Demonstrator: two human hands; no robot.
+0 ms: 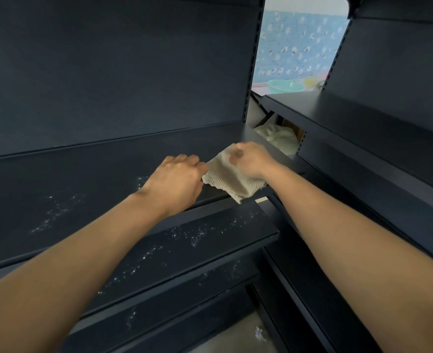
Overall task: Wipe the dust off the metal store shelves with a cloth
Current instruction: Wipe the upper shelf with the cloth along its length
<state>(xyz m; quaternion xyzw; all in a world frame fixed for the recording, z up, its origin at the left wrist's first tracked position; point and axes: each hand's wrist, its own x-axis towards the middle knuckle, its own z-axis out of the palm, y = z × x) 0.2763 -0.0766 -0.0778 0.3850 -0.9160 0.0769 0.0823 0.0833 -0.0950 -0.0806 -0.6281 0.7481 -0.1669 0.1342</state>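
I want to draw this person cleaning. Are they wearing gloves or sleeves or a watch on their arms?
No gloves: the left hand and the right hand are both bare. No sleeves show on either forearm as far as the picture reaches. No watch, bracelet or ring is visible. So draw two plain bare arms.

Both my bare forearms reach forward and converge, my left hand (177, 178) knuckles-up with its fingers curled in a pinch at its right side, my right hand (252, 160) closed in a loose fist, thumb toward the left hand.
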